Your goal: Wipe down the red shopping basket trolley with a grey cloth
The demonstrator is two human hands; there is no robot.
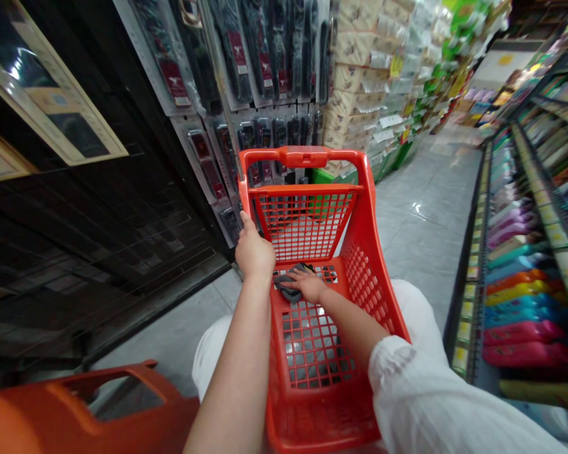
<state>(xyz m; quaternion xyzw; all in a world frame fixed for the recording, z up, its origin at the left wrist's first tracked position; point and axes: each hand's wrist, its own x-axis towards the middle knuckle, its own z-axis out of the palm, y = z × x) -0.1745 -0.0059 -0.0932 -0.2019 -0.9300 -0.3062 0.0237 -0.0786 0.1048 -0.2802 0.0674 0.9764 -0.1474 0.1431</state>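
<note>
A red plastic shopping basket (377, 252) with grid walls and a grid floor stands between my knees, its handle at the far end. My left hand (254, 253) is closed around the basket's left rim, thumb stretched along it. Inside the basket, my right hand (305, 284) holds a bunched dark grey cloth (291, 294) against the far part of the grid floor. Its fingers lie over the cloth and partly hide it.
Another orange-red basket (76, 403) is at lower left. Packaged goods (265, 69) hang ahead, beside stacked beige packs (353, 82). Shelves of colourful packets (525, 302) line the right side. A grey tiled aisle (426, 202) runs between. A dark panel (76, 239) stands left.
</note>
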